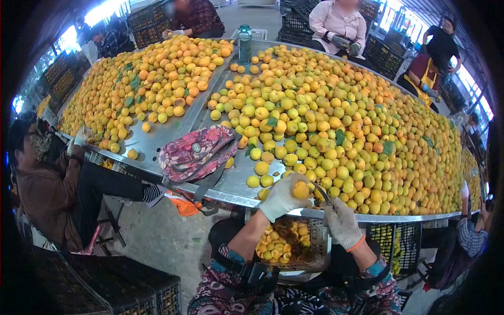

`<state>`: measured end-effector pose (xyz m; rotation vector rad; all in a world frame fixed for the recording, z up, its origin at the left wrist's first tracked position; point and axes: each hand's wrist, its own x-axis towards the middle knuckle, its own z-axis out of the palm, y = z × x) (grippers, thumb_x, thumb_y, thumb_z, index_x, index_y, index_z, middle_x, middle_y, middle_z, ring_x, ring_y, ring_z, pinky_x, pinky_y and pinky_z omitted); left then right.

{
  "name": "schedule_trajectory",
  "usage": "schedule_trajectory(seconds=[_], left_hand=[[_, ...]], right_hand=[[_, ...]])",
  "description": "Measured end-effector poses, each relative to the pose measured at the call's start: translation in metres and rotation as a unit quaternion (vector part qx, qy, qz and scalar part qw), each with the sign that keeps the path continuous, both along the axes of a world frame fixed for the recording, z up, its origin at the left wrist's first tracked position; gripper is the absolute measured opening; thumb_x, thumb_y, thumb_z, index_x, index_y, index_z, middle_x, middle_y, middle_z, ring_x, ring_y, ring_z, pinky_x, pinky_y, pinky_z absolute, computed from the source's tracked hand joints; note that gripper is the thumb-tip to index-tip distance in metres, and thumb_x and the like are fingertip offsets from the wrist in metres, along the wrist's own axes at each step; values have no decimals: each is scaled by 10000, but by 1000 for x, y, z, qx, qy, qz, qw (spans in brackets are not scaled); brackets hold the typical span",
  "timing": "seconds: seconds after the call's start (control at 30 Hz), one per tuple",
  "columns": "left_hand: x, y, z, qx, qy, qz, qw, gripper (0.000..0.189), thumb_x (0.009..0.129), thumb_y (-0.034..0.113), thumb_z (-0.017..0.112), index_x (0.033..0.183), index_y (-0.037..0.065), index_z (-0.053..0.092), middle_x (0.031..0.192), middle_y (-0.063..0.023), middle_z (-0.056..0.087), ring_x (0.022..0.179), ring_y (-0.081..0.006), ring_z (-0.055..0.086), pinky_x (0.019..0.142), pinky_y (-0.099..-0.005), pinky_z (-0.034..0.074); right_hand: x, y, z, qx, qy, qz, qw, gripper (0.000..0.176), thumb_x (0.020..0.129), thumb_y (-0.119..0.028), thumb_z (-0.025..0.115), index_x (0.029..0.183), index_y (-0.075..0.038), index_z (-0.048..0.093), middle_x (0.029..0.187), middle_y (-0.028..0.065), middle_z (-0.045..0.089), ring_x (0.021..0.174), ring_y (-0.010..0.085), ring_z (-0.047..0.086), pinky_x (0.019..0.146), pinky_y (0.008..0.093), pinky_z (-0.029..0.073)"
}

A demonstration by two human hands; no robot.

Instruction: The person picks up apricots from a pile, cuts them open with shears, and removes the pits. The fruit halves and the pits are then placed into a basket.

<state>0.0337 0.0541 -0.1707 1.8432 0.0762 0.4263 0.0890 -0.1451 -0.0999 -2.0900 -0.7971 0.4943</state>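
My left hand (283,199), in a white glove, is closed around an apricot (301,190) just over the table's near edge. Beside it, my gloved right hand (343,223) grips a thin, dark, curved tool (321,192), whose bent end reaches toward that apricot. A wide heap of yellow-orange apricots (336,121) covers the metal table (239,181) right behind both hands. Below them, under the edge, stands a crate (315,247) holding cut apricots (281,242).
A flowered bag (199,152) lies on the table at left, its strap hanging over the edge. A bottle (244,44) stands at the far side. A person (47,178) sits at left; others work around the table. Black crates (115,283) are stacked at lower left.
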Motion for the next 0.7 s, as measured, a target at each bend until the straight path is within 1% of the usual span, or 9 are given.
schedule_trajectory(seconds=[0.03, 0.1, 0.17, 0.23, 0.33, 0.47, 0.57, 0.63, 0.7], left_hand=[[-3, 0, 4, 98, 10, 21, 995, 611, 622, 170, 795, 1134, 68, 477, 1044, -143, 584, 959, -281, 587, 772, -366, 487], [-7, -4, 12, 120, 73, 30, 990, 652, 613, 225, 793, 1153, 60, 468, 1002, -159, 592, 969, -313, 580, 783, -389, 475], [-5, -6, 11, 149, 132, 7, 980, 699, 618, 275, 774, 1195, 51, 450, 1041, -187, 578, 1021, -339, 564, 840, -402, 455], [-7, -6, 10, 117, 92, 0, 989, 694, 630, 222, 764, 1217, 44, 439, 1065, -180, 571, 1036, -317, 562, 867, -383, 447], [-11, -4, 10, 13, -10, -38, 999, 662, 644, 135, 751, 1222, 31, 444, 1100, -163, 558, 1056, -277, 554, 902, -357, 435], [-8, -9, 10, 3, -69, -42, 997, 587, 663, 45, 735, 1190, 15, 478, 1121, -133, 544, 1064, -220, 535, 926, -327, 418], [-8, -7, 13, -34, -33, -55, 997, 564, 663, 39, 746, 1169, 11, 499, 1136, -125, 534, 1083, -201, 523, 934, -320, 412], [-8, -3, 11, -118, -58, -65, 989, 579, 651, 4, 742, 1175, 17, 499, 1137, -108, 533, 1088, -193, 520, 933, -316, 416], [-11, 0, 14, -217, -65, -65, 972, 608, 629, -55, 733, 1185, 26, 500, 1154, -87, 530, 1093, -185, 519, 941, -316, 420]], right_hand=[[0, 4, -7, 35, -2, -17, 999, 197, 867, -119, 566, 1006, 18, 537, 716, 170, 581, 654, 248, 590, 619, 349, 464], [-6, 20, -19, 104, -6, -49, 993, 244, 854, -118, 591, 1043, 26, 536, 728, 147, 594, 658, 203, 587, 622, 322, 469], [-13, 37, -12, 61, -31, -59, 996, 314, 831, -118, 629, 1087, 32, 527, 777, 126, 614, 701, 152, 586, 647, 290, 474], [-10, 46, -8, 16, -22, -60, 998, 441, 791, -99, 686, 1168, 33, 499, 896, 91, 633, 785, 91, 577, 696, 247, 477], [0, 42, -36, 210, 156, -95, 960, 435, 787, -65, 683, 1171, 29, 501, 954, 69, 624, 821, 81, 567, 721, 230, 475], [-3, 37, -28, 220, 138, -96, 961, 389, 816, -38, 632, 1175, 31, 498, 906, 35, 597, 798, 78, 549, 694, 231, 471], [-5, 35, -20, 182, 117, -78, 973, 316, 870, -71, 551, 1171, 14, 504, 815, 25, 576, 706, 67, 525, 599, 222, 443], [-6, 29, 10, 146, 166, -67, 973, 278, 912, -118, 488, 1170, -15, 508, 710, 20, 566, 566, 60, 506, 472, 213, 409], [2, 9, 5, 116, 97, -30, 988, 260, 928, -154, 441, 1134, -20, 527, 643, 12, 533, 512, 50, 467, 431, 216, 369]])
